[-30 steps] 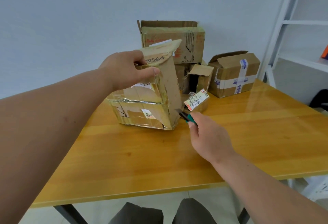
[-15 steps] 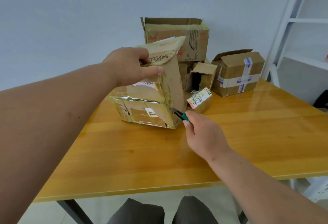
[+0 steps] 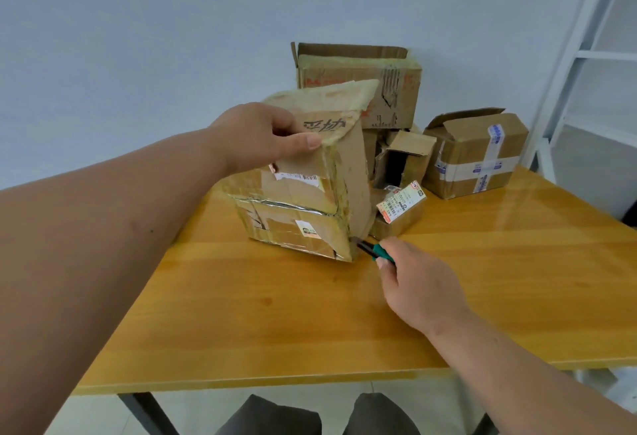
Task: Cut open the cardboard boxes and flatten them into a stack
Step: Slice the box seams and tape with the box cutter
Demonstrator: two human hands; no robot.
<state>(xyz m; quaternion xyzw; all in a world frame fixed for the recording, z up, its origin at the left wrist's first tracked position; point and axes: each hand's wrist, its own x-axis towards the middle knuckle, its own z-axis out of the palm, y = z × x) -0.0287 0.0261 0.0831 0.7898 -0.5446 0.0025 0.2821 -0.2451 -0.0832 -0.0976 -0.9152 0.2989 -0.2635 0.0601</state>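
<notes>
A worn, taped cardboard box (image 3: 296, 217) stands tilted on the wooden table (image 3: 310, 324), its top flap raised. My left hand (image 3: 265, 134) grips that flap from above, thumb on the front face. My right hand (image 3: 417, 286) holds a green utility knife (image 3: 374, 250) whose blade tip touches the box's lower right corner, close to the table top. Behind it are more boxes: a large open one (image 3: 362, 86) stacked at the back, a small open one (image 3: 403, 158) and a box with white tape (image 3: 479, 155).
A small labelled package (image 3: 400, 210) lies just right of the box I hold. A white shelf frame (image 3: 586, 55) stands at the right, past the table's edge. My knees show under the table's near edge.
The knife has moved in from just right of the box and slid down to its lower right corner. My left hand keeps its hold on the flap. The view has shifted slightly.
</notes>
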